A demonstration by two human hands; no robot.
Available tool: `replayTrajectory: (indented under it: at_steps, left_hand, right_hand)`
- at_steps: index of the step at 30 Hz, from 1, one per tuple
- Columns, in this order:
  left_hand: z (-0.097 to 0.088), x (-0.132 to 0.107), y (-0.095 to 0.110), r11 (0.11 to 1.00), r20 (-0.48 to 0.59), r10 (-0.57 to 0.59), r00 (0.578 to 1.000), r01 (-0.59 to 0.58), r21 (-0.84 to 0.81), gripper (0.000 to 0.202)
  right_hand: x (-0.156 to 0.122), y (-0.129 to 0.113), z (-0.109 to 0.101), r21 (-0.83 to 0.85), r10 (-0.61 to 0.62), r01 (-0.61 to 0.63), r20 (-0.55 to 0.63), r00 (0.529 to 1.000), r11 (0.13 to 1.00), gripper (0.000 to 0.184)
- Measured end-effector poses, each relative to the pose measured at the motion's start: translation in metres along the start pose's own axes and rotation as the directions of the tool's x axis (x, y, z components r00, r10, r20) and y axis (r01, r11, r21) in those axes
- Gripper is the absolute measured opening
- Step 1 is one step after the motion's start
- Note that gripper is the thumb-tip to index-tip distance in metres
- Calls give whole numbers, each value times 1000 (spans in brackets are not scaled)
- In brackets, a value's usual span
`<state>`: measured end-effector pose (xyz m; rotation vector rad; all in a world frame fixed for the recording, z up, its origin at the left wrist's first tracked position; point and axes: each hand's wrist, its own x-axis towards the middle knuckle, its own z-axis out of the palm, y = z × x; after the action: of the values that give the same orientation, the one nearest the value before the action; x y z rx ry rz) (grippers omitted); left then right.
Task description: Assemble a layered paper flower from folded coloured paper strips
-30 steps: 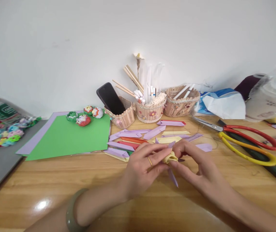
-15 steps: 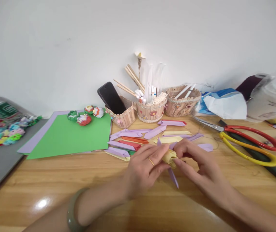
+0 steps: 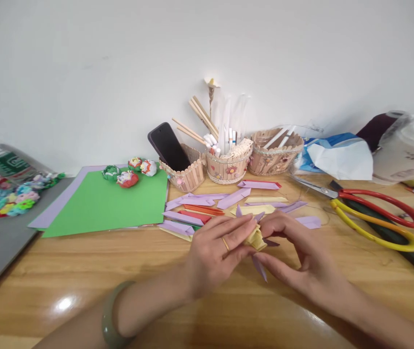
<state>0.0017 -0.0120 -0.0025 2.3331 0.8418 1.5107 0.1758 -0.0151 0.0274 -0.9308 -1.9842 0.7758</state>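
Observation:
Close above the table, between both hands, is a folded paper flower (image 3: 256, 238) with a yellow centre and purple pointed petals sticking out. My left hand (image 3: 217, 249), wearing a ring, grips it from the left, fingers over the top and thumb beneath. From the right, my right hand (image 3: 297, 247) holds its edge, the thumb against a lower purple petal (image 3: 259, 269) and the bent fingers at the upper right. Part of the flower is hidden by the fingers. Behind it lie several folded paper strips (image 3: 234, 198) in purple, yellow, red and green.
Green paper sheets (image 3: 108, 208) with several small paper flowers (image 3: 127, 179) lie left. Decorated baskets (image 3: 229, 167) stand by the wall, one holding a phone (image 3: 169, 148). Large scissors (image 3: 374, 208) lie right, near a plastic cup (image 3: 406, 150). A grey laptop (image 3: 3, 242) is far left.
My right thumb has moved down and left from the yellow centre to a lower purple petal. The flower has turned slightly in my left hand, which stays nearly in place.

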Motion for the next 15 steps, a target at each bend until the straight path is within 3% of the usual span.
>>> replayTrajectory:
  at_steps: [3,8,11,15]
  left_hand:
    - [-1,2,-2,992,-3,-59,998,58,-110,41]
    - [-4,5,-2,946,80,-166,983,181,-270,45]
    - [-3,5,-2,942,94,-147,985,168,-290,51]
    - [-1,4,-2,947,76,-115,990,132,-294,45]
  right_hand:
    - [0,5,0,75,27,-28,12,1000,997,10]
    - [0,13,-1,144,58,-51,-50,997,988,19]
    - [1,13,-2,108,38,-30,-68,997,994,17]
    - [1,12,-3,28,-50,52,-62,997,998,13]
